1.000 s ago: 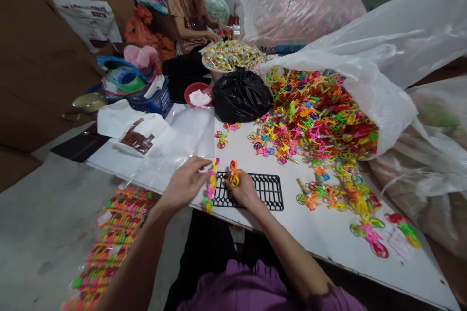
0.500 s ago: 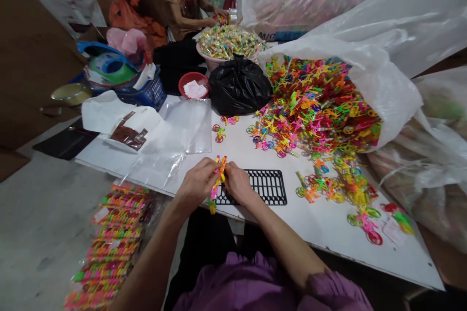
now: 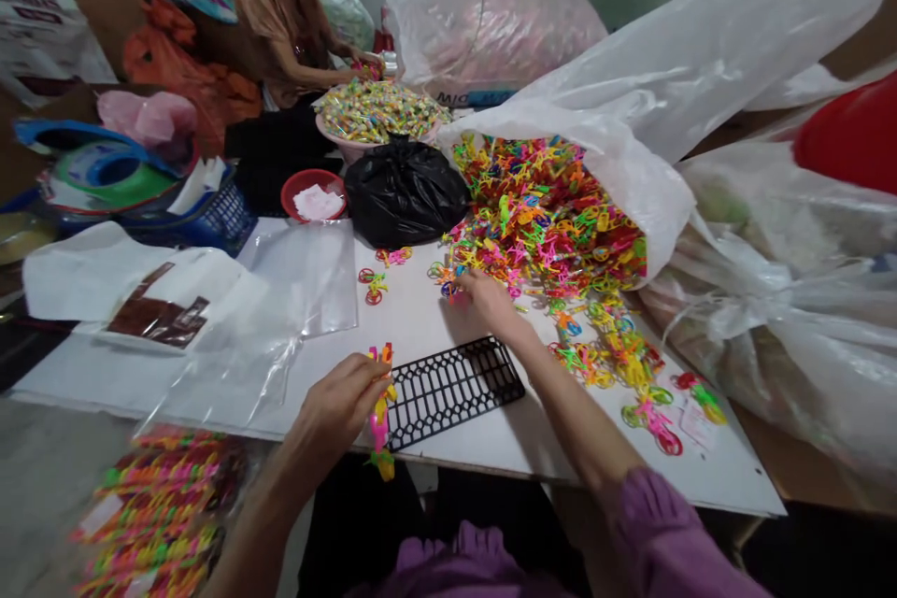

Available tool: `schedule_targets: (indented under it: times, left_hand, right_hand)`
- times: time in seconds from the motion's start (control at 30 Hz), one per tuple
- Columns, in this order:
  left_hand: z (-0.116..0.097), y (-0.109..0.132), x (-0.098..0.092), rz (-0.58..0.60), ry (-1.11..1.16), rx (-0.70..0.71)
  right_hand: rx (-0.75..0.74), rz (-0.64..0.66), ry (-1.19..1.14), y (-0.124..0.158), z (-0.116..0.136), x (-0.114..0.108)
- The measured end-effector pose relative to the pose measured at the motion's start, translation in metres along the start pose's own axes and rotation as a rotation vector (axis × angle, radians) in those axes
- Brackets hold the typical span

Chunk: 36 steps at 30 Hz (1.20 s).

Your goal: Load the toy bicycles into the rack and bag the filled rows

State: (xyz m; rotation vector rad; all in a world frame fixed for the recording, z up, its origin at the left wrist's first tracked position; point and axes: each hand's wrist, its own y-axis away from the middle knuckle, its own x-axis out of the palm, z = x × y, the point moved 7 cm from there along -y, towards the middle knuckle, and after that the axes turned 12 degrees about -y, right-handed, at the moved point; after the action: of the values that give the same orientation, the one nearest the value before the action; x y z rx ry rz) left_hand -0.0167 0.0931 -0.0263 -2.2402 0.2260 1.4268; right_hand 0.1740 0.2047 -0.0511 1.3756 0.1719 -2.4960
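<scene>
Head view: toy stack (image 3: 380, 411) in left grip (image 3: 336, 406)

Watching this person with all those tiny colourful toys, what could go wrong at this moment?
The left hand grips a stack of toy bikes that overhangs the table edge; a loose one might drop to the floor. The right hand reaches into the pile of toys spilling from the plastic bag; tangled pieces could drag along and scatter.

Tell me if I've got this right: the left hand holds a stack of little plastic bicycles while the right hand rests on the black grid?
Not quite. In the head view the right hand is off the black grid, reaching into the loose bicycle pile by the big clear bag. The left hand does hold the stack of bicycles.
</scene>
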Motion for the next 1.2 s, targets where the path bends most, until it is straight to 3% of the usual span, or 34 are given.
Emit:
schedule_targets:
  times: [0.07, 0.17, 0.23, 0.37, 0.53, 0.73, 0.83, 0.9, 1.03, 1.2]
  left_hand:
    - [-0.002, -0.001, 0.001, 0.01, 0.0, -0.029]
    - [-0.004, -0.002, 0.002, 0.023, 0.001, -0.069]
    - [-0.006, -0.002, 0.002, 0.025, -0.002, -0.079]
    - [-0.009, -0.001, 0.001, 0.011, -0.005, -0.068]
    - [-0.014, 0.001, 0.003, -0.025, -0.124, -0.056]
    - [-0.019, 0.009, 0.009, -0.057, -0.337, -0.031]
    - [-0.018, 0.011, 0.012, -0.036, -0.393, 0.018]
    - [-0.017, 0.012, 0.014, -0.023, -0.41, 0.056]
    - [-0.019, 0.012, 0.012, -0.043, -0.442, 0.114]
    - [-0.017, 0.01, 0.01, -0.059, -0.437, 0.09]
  right_hand:
    - [0.036, 0.049, 0.172, -0.016, -0.013, -0.014]
    - [-0.051, 0.062, 0.215, -0.017, -0.002, -0.013]
    - [-0.149, 0.06, 0.114, 0.003, 0.019, 0.001]
    - [-0.354, 0.233, -0.091, 0.063, 0.063, 0.056]
    - [-0.322, 0.06, -0.127, 0.092, 0.071, 0.081]
    - [-0.34, 0.06, -0.149, 0.096, 0.068, 0.08]
    - [-0.402, 0.084, -0.253, 0.08, 0.054, 0.062]
    - [-0.377, 0.047, -0.24, 0.055, 0.034, 0.038]
    - [-0.202, -0.057, 0.125, -0.007, -0.01, -0.005]
    - [-0.282, 0.04, 0.295, -0.036, -0.019, -0.002]
